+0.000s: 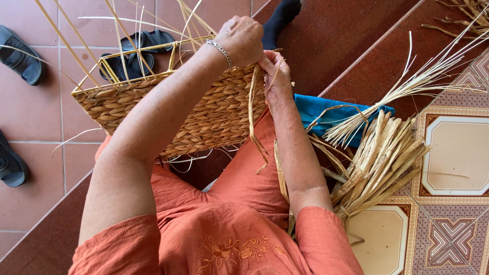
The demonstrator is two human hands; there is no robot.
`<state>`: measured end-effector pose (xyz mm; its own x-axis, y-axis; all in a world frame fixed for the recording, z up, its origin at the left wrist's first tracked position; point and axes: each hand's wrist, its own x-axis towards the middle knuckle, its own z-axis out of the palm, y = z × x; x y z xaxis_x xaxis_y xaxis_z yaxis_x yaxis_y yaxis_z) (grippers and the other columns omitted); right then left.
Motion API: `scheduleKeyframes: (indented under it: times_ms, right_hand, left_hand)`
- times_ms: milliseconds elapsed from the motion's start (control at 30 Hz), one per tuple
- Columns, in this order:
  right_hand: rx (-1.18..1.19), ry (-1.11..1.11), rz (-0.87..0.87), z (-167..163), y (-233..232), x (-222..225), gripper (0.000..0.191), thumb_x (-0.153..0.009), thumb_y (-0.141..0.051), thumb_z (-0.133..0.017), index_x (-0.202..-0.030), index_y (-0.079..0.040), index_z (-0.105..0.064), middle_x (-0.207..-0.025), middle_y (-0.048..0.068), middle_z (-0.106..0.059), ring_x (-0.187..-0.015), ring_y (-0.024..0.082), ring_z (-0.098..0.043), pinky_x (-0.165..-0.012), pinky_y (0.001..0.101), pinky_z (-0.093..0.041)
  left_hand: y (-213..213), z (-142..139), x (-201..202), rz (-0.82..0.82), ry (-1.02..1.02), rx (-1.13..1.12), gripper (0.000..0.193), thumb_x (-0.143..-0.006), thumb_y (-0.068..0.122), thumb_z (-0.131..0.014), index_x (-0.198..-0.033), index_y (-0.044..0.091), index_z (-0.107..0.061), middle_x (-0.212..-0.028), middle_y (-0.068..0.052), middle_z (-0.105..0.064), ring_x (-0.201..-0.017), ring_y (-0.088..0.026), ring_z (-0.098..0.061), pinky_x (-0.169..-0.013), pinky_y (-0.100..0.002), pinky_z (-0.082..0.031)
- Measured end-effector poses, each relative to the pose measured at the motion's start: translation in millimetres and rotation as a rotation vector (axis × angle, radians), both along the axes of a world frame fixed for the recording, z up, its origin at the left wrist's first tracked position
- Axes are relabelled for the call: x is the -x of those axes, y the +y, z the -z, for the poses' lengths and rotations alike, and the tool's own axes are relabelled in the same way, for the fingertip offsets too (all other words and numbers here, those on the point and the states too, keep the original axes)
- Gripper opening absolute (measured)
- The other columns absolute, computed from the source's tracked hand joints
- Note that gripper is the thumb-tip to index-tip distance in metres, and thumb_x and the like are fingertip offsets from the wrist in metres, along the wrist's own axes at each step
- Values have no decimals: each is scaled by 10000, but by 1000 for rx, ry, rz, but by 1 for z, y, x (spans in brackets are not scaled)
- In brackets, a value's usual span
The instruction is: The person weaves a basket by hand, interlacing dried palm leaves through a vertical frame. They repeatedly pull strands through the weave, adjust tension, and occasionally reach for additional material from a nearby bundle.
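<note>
**Two hands on a half-woven basket**

Black sandals point(20, 55) lie on the floor tiles at the left edge. The woven basket point(178, 109) rests on the person's lap, its frame stakes point(76, 51) sticking up. The left hand point(242, 38) is closed over its rim; the right hand point(275, 74) pinches a flat straw strand point(253, 117). The basket looks light and stiff, the strand bendable. Dry fibre bundle point(377, 163) lies at right.

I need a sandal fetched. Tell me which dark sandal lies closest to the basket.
The pair of black sandals just behind the woven basket, seen through its upright canes; the others lie off at the left edge.
</note>
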<state>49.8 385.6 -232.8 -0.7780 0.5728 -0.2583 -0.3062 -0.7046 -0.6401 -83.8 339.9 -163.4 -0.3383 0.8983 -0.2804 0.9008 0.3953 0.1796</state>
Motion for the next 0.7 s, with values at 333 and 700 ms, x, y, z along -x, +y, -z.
scheduleKeyframes:
  times_ms: [333, 700]
  right_hand:
    - [-103, -47, 91, -4, 8, 13, 278, -863, -48, -766, -1110, -17, -643, -964, 66, -695, -809, 111, -623, -726, 257, -535]
    - [-43, 43, -50, -7, 4, -5, 253, -976, -128, -736, -1158, -22, -597, -1005, 70, -691, -909, 149, -668, -860, 291, -578]
  left_hand:
    - [37, -16, -11, 246, 199, 102, 270, -803, 261, -815, -921, 22, -772, -802, -115, -725, -668, -182, -646, -585, -331, -536]
    - [41, -45, -20, 400, 646, -1, 156, -769, 231, -823, -854, 126, -744, -813, -24, -693, -785, -159, -609, -664, -341, -486]
